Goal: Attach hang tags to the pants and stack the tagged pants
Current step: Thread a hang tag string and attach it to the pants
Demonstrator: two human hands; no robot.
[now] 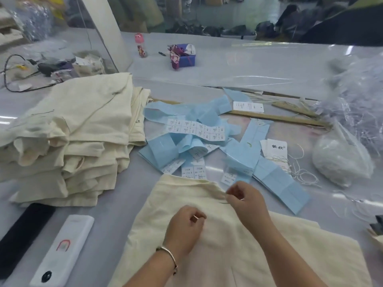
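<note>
You are at the tagging step: cream pants (217, 245) lie flat before you, under both hands. Your left hand (184, 226) curls at mid-cloth, pinching something too small to name; your right hand (244, 198) pinches the waistband edge. Next comes a tag from the hang tags (276, 151) just beyond. The tagged stack (78, 131) sits far left.

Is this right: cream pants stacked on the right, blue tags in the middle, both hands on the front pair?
Not quite. The head view shows the stack of pants on the left. The blue tags lie mid-table, and the left hand and right hand are on the front pair.
</note>
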